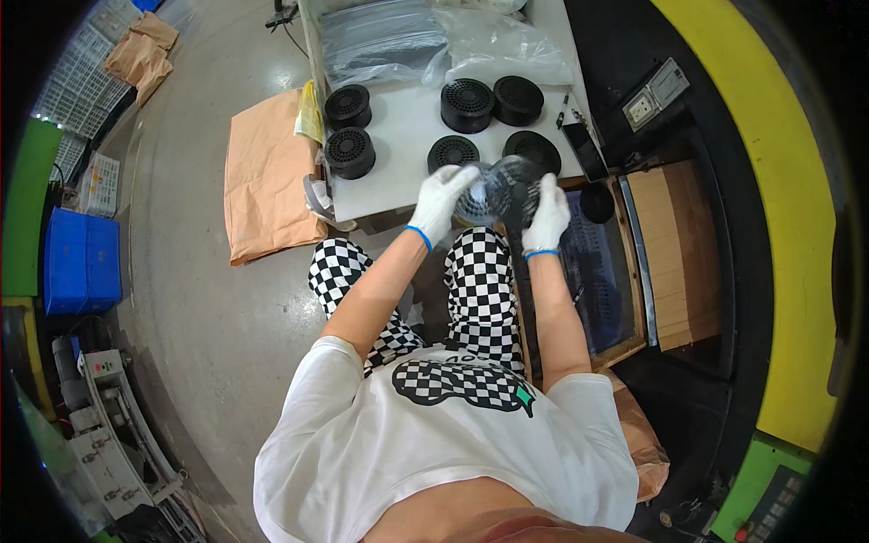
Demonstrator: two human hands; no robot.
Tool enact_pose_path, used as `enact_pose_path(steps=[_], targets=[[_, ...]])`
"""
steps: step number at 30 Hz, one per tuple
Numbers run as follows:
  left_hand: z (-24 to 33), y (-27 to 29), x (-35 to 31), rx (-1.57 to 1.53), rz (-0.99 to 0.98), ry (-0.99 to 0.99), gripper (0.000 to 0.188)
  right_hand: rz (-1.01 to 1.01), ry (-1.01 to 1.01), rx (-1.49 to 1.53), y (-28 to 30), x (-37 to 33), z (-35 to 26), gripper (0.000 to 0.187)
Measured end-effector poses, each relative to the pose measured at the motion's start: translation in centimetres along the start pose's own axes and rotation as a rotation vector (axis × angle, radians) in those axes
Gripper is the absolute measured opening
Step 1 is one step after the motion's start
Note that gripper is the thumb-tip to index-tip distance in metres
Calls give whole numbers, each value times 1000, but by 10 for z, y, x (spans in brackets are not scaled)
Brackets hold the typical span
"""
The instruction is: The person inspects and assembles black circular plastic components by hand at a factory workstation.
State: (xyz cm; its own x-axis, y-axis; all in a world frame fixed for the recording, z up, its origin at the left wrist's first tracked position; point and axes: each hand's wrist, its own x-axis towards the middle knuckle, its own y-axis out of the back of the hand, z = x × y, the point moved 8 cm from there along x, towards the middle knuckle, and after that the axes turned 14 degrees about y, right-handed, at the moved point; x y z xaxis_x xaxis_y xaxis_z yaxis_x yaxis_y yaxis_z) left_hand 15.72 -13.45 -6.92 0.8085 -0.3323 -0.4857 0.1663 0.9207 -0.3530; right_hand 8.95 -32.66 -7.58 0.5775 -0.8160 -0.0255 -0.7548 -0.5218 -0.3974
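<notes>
Both my hands wear white knit gloves with blue cuffs, held over the table's near edge. My left hand [442, 201] is closed on the rim of a see-through grey perforated disc [478, 201]. Closed on the edge of a black perforated disc [518, 192] is my right hand [549, 217]. The two discs overlap and look smeared, so I cannot tell whether they touch. Just beyond, on the white table [389, 185], stand several round stacks of black perforated discs, among them a middle stack [466, 104], a left stack [349, 152] and a near stack [452, 154].
Clear plastic bags [507, 50] lie at the table's far end. A dark phone-like slab [585, 151] and a pen [562, 109] rest by its right edge. A wooden-framed tray [625, 348] is on my right, brown paper [272, 181] left, a blue crate [83, 262] farther left.
</notes>
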Motion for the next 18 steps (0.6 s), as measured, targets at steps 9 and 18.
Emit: enact_pose_path(steps=[9, 18], targets=[[40, 72, 49, 983, 612, -422, 46, -240, 239, -814, 17, 80, 0, 35], [10, 78, 37, 599, 459, -87, 52, -352, 51, -833, 18, 74, 15, 34]])
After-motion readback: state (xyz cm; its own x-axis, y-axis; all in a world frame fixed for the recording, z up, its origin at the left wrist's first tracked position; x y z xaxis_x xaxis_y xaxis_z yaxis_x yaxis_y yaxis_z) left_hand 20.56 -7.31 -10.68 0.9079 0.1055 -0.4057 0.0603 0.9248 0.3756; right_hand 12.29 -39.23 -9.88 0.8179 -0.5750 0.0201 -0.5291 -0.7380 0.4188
